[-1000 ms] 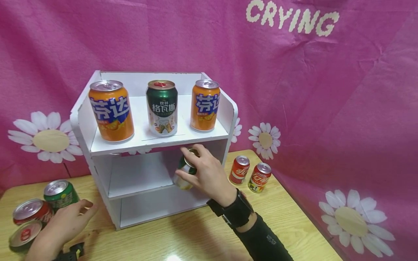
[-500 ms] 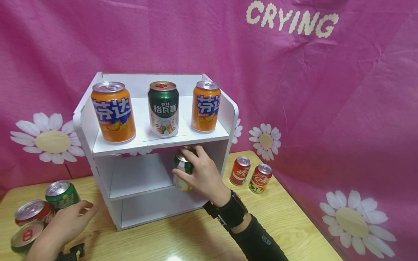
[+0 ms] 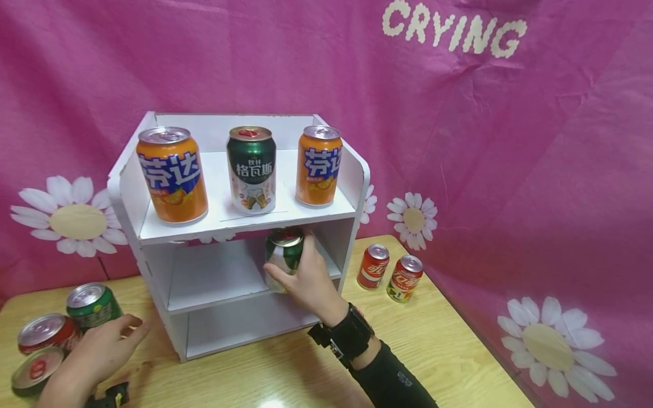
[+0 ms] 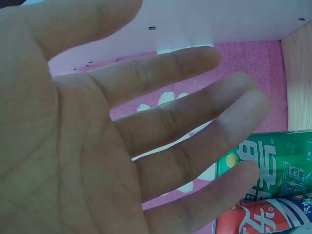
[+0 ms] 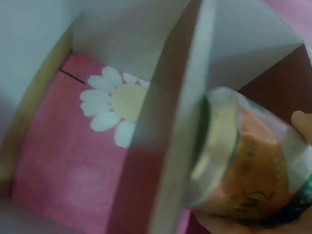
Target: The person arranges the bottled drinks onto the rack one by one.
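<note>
The fingers [image 4: 181,162] of the left hand [image 3: 102,348] are spread and slightly bent over the bench [image 3: 229,379]. Just beside it, on the left, are three of the nine cans in view: one green [image 3: 94,309], one red [image 3: 48,333], and one gold-lidded can with a red tab [image 3: 37,365].

Farther in, the right hand [image 3: 308,280] grips one green-and-white can [image 3: 279,252]: dark green above, pale below, its lid gold-toned, an orange patch on one side. It sits between thumb and curled fingers, roughly upright, at the front of the middle level of a white, three-level shelf [image 3: 214,275], towards the right. Whether its base touches the board, I cannot tell.

The top level carries three more: two orange cans [image 3: 173,175] with a matching green-and-white one [image 3: 252,170] between. Right of the shelf, two red cans [image 3: 374,266] stand near each other. Behind hangs pink cloth [image 3: 510,170] printed with white daisies.
</note>
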